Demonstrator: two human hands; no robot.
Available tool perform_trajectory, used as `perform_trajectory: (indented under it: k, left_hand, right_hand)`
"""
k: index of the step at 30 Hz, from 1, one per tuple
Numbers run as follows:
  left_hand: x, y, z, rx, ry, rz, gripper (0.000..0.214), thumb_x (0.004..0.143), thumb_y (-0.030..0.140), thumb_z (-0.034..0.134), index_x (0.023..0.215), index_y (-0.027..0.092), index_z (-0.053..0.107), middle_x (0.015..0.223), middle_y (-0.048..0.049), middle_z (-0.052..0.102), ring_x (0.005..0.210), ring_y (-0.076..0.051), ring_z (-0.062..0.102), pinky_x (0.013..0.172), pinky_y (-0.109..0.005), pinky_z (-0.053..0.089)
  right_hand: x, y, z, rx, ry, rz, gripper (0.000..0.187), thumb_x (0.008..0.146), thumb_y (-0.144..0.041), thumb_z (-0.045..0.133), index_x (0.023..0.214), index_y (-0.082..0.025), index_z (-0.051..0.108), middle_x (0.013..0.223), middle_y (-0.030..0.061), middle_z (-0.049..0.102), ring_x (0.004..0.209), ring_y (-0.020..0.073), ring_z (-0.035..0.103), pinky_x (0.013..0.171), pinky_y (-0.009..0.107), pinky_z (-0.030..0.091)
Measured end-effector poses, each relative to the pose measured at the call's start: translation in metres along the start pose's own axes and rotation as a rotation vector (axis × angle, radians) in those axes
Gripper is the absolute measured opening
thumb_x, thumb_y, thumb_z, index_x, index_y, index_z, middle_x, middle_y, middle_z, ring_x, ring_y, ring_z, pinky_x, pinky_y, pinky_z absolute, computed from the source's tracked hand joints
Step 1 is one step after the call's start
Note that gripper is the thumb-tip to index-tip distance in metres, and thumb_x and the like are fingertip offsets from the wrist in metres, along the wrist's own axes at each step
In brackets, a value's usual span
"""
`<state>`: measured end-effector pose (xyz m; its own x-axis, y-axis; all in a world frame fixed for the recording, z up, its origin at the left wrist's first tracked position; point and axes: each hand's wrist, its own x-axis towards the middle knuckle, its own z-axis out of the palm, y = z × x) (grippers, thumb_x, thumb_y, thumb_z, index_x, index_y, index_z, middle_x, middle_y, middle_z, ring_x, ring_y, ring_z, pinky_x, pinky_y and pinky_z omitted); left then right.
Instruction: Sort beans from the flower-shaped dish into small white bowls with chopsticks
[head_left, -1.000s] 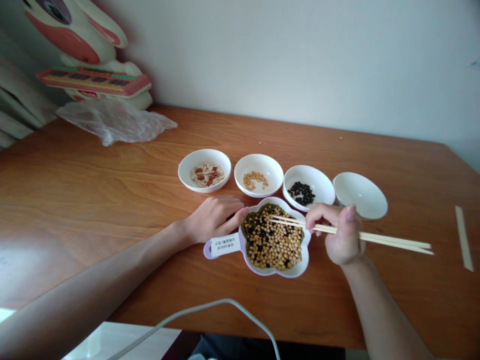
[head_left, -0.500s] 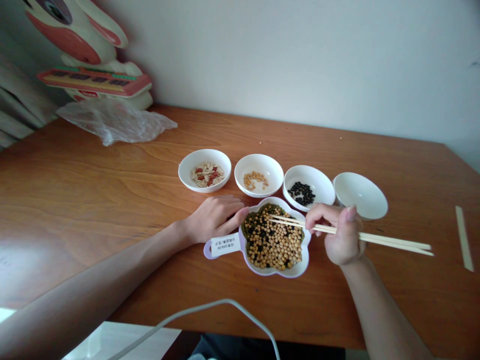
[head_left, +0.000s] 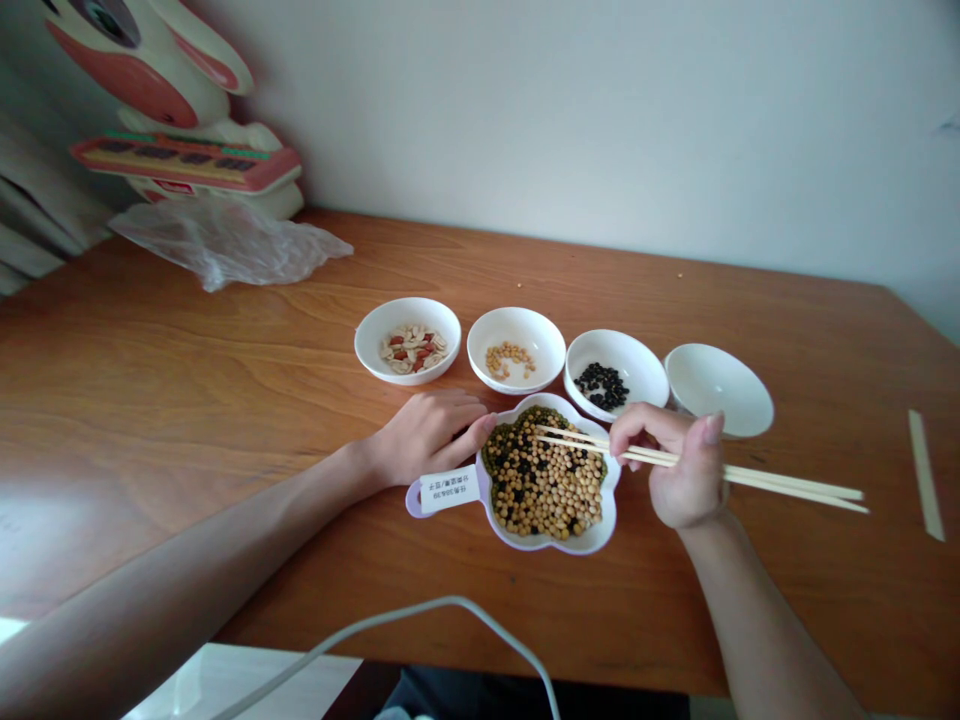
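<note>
My right hand (head_left: 679,465) is closed around a pair of pale wooden chopsticks (head_left: 787,484). Their tips, slightly apart, reach among the beans in a white, purple-rimmed flower-shaped dish (head_left: 610,520). Yellow soybeans (head_left: 559,490), black beans and small green beans are mixed in it. A printed label (head_left: 450,489) covers the dish's handle, which points left. My left hand (head_left: 427,435) lies on the table left of the dish, fingers extended and thumb tip touching the rim. Whether the chopsticks pinch a bean cannot be made out.
Behind the dish stand white bowls in a row: one with pale and reddish seeds (head_left: 412,348), one with soybeans (head_left: 510,360), one with black beans (head_left: 602,386), and an empty bowl (head_left: 720,390). A plastic bag (head_left: 232,245) and toy keyboard (head_left: 187,165) are back left. A cable (head_left: 450,602) crosses the front.
The chopstick tips have parted slightly, still over the same part of the dish. My left hand, the dish and the bowls have kept their places.
</note>
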<state>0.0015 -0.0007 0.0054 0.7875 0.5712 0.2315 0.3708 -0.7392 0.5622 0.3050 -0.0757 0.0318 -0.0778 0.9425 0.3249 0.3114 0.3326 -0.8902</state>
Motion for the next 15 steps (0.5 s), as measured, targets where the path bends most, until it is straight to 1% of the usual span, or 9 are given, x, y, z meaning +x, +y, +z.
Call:
perform_trajectory:
  k: [6,15]
  left_hand:
    - [0.0007,0.0013,-0.0008,-0.001,0.003,0.001,0.045,0.118,0.036,0.034,0.080,0.020,0.052,0.077,-0.0020,0.062,0.070,-0.017,0.055,0.071,-0.033,0.042]
    - [0.0012,0.0019,-0.0012,0.009,0.007,0.003,0.047,0.118,0.035,0.034,0.079,0.020,0.055,0.076,-0.0031,0.064,0.070,-0.017,0.057,0.071,-0.032,0.044]
  right_hand:
    - [0.0015,0.0000,0.0002,0.014,-0.025,-0.006,0.085,0.104,-0.083,0.022,0.066,-0.023,0.069,0.058,0.0038,0.062,0.052,0.0178,0.052,0.051,0.036,0.037]
    - [-0.0035,0.0078,-0.0003,0.012,0.003,-0.016,0.084,0.109,-0.074,0.020,0.066,-0.024,0.071,0.057,0.0049,0.062,0.052,0.0195,0.051,0.053,0.038,0.036]
